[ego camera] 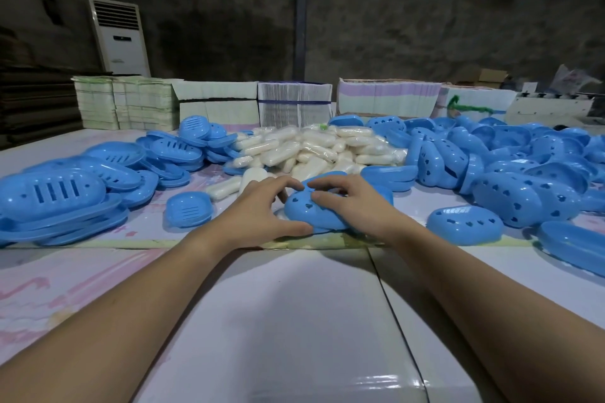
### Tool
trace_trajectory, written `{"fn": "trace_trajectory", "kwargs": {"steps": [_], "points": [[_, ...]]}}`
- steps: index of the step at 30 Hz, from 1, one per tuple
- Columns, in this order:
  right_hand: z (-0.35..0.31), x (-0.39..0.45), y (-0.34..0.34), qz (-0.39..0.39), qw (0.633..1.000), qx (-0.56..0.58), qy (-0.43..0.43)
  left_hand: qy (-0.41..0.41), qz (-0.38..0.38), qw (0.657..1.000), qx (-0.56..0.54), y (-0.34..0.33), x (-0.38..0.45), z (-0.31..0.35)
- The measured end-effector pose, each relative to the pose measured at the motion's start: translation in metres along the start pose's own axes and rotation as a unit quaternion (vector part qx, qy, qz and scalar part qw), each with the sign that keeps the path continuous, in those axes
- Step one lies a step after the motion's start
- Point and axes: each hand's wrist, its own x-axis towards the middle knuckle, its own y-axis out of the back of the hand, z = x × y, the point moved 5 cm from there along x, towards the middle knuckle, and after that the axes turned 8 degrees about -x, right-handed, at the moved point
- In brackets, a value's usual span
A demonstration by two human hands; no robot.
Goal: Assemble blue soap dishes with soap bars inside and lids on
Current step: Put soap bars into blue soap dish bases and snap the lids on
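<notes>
Soap dish with a heart-pierced blue lid is sitting at the centre of the frame, both bare hands pressing down on it.

At far left, a pile of slotted blue trays is spreading across the pale table, with a single slotted tray lying just left of the hands. The left hand is grasping the dish's near-left edge, thumb along the rim and fingers curled over the top. The right hand is gripping its right side, fingertips resting on the lid. Behind them, at centre, a heap of wrapped white soap bars is lying. To the right, heart-pierced lids are crowding the table, one lid sitting alone near the right forearm. Stacked cartons are lining the table's far edge.
</notes>
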Motion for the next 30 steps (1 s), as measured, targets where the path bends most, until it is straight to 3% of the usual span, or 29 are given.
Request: {"fn": "trace_trajectory", "kwargs": {"steps": [4,8,20,25,30], "points": [[-0.002,-0.006,0.001,-0.085,0.994,-0.059,0.021,0.044,-0.030,0.998,0.013,0.006,0.001,-0.007],[-0.001,-0.007,0.003,-0.094,0.993,-0.068,0.024,0.085,-0.079,0.993,0.008,0.006,-0.002,-0.017],[-0.002,-0.008,0.006,-0.079,0.997,0.011,0.026,0.081,0.008,0.985,-0.155,0.015,-0.001,-0.008],[-0.001,-0.007,0.005,-0.069,0.996,0.061,0.018,0.090,0.009,0.959,-0.269,0.010,-0.002,-0.010],[-0.001,-0.007,0.005,-0.061,0.992,0.105,0.017,0.111,0.029,0.911,-0.396,0.002,0.003,-0.012]]}}
